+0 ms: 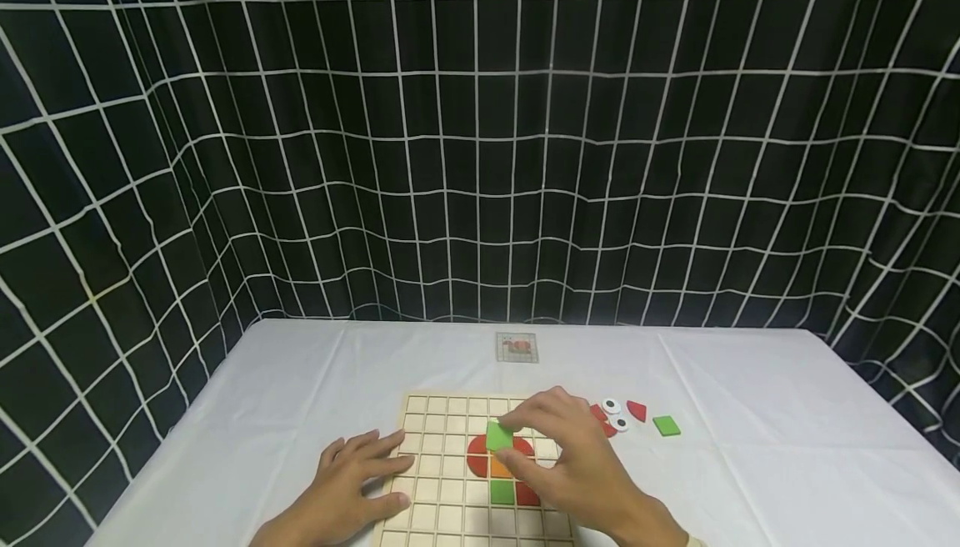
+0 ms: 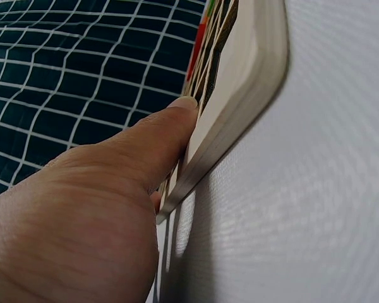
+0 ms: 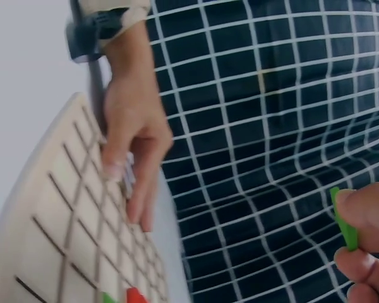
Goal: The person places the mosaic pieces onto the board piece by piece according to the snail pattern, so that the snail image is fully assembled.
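Note:
A wooden grid board (image 1: 438, 444) lies on the white table, with red curved pieces (image 1: 477, 455), an orange square (image 1: 501, 469), a green square (image 1: 502, 492) and another red piece (image 1: 528, 494) set in its cells. My right hand (image 1: 573, 464) pinches a green square tile (image 1: 499, 436) between thumb and fingers, above the board. In the right wrist view that tile (image 3: 345, 221) appears edge-on, raised off the grid. My left hand (image 1: 348, 484) rests on the board's left edge with its fingers spread; the left wrist view shows the thumb (image 2: 170, 120) against the rim.
Right of the board lie red pieces (image 1: 637, 410), two round eye pieces (image 1: 611, 406) and a loose green tile (image 1: 667, 425). A small pattern card (image 1: 517, 348) lies toward the table's far side. Dark curtain with white netting (image 1: 480, 155) surrounds the table (image 1: 750, 464).

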The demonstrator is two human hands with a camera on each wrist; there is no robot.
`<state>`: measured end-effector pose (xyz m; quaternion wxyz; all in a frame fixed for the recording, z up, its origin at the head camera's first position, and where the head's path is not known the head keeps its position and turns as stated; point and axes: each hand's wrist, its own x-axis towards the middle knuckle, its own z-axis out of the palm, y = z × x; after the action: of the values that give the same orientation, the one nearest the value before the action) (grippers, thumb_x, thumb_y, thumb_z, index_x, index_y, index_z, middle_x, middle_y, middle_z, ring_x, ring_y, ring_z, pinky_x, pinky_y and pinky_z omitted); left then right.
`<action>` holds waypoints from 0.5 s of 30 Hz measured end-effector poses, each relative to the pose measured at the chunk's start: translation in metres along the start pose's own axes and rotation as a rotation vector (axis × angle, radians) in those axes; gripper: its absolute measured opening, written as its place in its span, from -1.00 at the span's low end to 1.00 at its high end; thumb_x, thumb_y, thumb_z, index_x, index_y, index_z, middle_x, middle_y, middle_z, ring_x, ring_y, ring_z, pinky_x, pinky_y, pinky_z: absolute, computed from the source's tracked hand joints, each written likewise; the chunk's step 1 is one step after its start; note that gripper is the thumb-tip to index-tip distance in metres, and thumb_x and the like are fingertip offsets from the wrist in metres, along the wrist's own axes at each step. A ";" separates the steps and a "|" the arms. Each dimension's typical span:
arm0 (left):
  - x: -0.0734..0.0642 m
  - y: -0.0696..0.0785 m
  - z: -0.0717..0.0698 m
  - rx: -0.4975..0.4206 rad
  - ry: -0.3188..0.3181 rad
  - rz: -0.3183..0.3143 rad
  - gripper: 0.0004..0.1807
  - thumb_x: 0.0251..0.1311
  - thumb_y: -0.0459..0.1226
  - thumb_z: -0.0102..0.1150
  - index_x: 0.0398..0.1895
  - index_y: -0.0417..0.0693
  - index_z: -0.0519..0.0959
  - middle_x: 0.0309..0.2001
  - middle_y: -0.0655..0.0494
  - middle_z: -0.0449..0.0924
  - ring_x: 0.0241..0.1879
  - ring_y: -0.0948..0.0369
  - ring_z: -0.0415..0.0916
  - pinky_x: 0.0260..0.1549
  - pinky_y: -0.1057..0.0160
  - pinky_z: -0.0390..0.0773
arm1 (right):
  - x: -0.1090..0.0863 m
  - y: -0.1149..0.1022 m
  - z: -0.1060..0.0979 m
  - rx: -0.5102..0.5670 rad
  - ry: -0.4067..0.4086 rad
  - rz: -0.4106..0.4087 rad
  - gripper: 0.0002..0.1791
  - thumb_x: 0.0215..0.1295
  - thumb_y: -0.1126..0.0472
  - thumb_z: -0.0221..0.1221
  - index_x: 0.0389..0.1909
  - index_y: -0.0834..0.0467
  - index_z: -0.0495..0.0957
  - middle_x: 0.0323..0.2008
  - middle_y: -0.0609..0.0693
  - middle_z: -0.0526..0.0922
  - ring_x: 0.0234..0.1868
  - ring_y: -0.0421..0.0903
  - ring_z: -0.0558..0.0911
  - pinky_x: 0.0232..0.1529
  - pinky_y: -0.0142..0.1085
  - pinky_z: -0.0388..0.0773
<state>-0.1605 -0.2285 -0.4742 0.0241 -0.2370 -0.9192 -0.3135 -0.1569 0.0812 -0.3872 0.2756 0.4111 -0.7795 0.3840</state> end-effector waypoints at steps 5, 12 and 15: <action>0.000 0.000 0.000 0.006 0.002 0.004 -0.43 0.18 0.16 0.19 0.14 0.03 0.60 0.37 0.03 0.29 0.35 -0.18 0.06 0.17 -0.34 -0.27 | -0.005 0.007 0.016 0.007 -0.009 0.007 -0.70 -0.02 0.26 0.44 -0.22 -0.03 0.67 -0.27 -0.29 0.59 -0.18 -0.22 0.49 -0.13 -0.15 0.36; 0.001 0.001 -0.002 0.011 -0.013 -0.019 -0.41 0.16 0.16 0.20 0.16 0.03 0.58 0.37 0.03 0.29 0.36 -0.19 0.05 0.16 -0.36 -0.27 | -0.017 0.019 0.036 0.037 -0.050 0.018 -0.71 0.05 0.24 0.42 -0.18 -0.06 0.67 -0.27 -0.33 0.59 -0.20 -0.24 0.47 -0.13 -0.14 0.32; 0.001 0.001 -0.002 0.004 -0.017 -0.024 -0.40 0.16 0.18 0.19 0.15 0.03 0.58 0.37 0.03 0.28 0.36 -0.19 0.05 0.16 -0.37 -0.27 | -0.023 0.022 0.044 0.057 -0.088 0.067 -0.72 0.06 0.24 0.41 -0.18 -0.06 0.66 -0.26 -0.35 0.58 -0.24 -0.22 0.46 -0.13 -0.15 0.31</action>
<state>-0.1611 -0.2283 -0.4721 0.0130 -0.2289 -0.9228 -0.3096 -0.1688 0.0632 -0.4365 0.2162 0.4089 -0.7928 0.3968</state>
